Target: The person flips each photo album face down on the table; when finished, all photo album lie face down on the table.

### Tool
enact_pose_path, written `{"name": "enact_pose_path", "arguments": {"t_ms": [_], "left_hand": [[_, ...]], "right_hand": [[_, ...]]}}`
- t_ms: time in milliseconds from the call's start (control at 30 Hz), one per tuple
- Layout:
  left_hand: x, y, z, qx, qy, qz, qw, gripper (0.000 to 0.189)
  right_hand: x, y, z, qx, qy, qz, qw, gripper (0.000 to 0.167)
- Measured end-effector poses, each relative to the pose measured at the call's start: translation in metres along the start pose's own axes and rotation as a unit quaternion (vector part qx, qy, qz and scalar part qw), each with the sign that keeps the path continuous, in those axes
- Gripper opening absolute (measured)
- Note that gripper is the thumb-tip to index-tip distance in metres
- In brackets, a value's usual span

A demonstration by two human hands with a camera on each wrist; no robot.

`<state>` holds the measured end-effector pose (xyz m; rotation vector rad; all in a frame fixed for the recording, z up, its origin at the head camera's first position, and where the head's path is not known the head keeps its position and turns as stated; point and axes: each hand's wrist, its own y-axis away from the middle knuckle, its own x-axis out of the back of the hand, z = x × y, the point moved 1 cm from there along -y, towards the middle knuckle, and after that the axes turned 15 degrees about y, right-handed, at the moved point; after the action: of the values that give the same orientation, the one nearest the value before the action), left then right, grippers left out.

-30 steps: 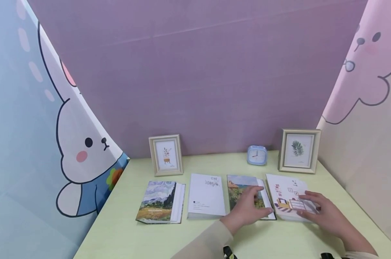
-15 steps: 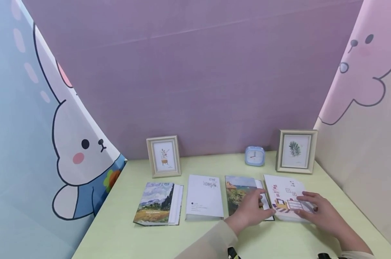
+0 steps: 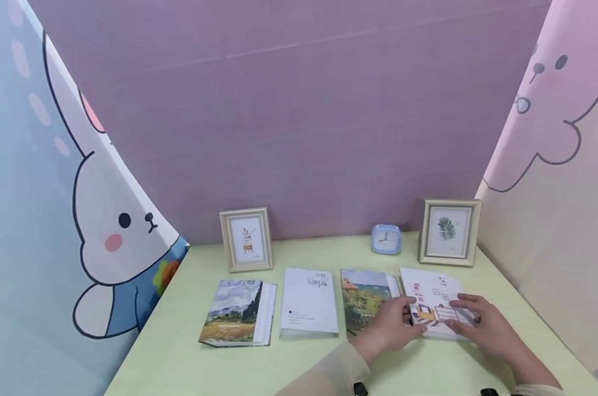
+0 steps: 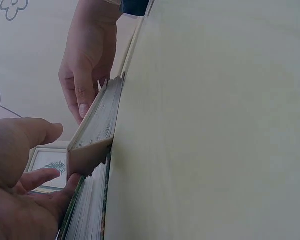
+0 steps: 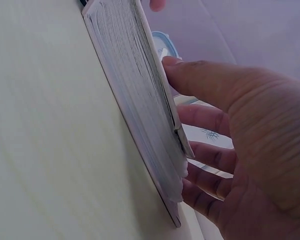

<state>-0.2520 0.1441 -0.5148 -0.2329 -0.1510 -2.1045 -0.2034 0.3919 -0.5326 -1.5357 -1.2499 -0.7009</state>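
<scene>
A white photo album (image 3: 427,280) with a drawn living room lies at the right end of a row. My left hand (image 3: 390,325) reaches over the landscape-painting album (image 3: 360,297) beside it. Its fingertips are at the white album's left edge. In the left wrist view, a finger meets the spine (image 4: 85,160) while the thumb stays raised. My right hand (image 3: 492,327) is at the opposite edge. Seen from the right wrist, its thumb (image 5: 175,67) rests on the cover and its loosely bent fingers are beside the page block (image 5: 135,100).
Further left lie a plain white album (image 3: 309,302) and another painted album (image 3: 234,311) on the pale green table (image 3: 190,368). Behind the row stand a left picture frame (image 3: 246,239), a blue clock (image 3: 385,239) and a right picture frame (image 3: 448,232). Fabric walls surround the table.
My left hand has moved right, from above the painted album to the white album's left edge. The right hand keeps its place by the right edge. The head view has shifted slightly.
</scene>
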Motion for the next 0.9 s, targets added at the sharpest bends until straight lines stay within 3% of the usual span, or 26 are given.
{"name": "enact_pose_path", "arguments": {"t_ms": [400,667,800,900], "left_hand": [[-0.005,0.003,0.002,-0.047,-0.01,-0.005,0.9988,0.058],[-0.007,0.011,0.005,-0.076,0.037,0.016,0.9963,0.065],[-0.009,0.014,0.007,-0.113,0.049,0.015,0.9923,0.073],[-0.01,0.012,0.007,-0.121,0.097,0.008,0.9879,0.075]], "right_hand": [[0.0,0.0,-0.002,-0.027,-0.01,-0.009,0.9996,0.052],[-0.003,0.001,-0.005,-0.055,-0.038,0.006,0.9978,0.04],[-0.002,0.001,-0.008,-0.07,-0.056,-0.008,0.996,0.039],[-0.001,0.0,-0.011,-0.079,-0.068,-0.024,0.9943,0.041]]}}
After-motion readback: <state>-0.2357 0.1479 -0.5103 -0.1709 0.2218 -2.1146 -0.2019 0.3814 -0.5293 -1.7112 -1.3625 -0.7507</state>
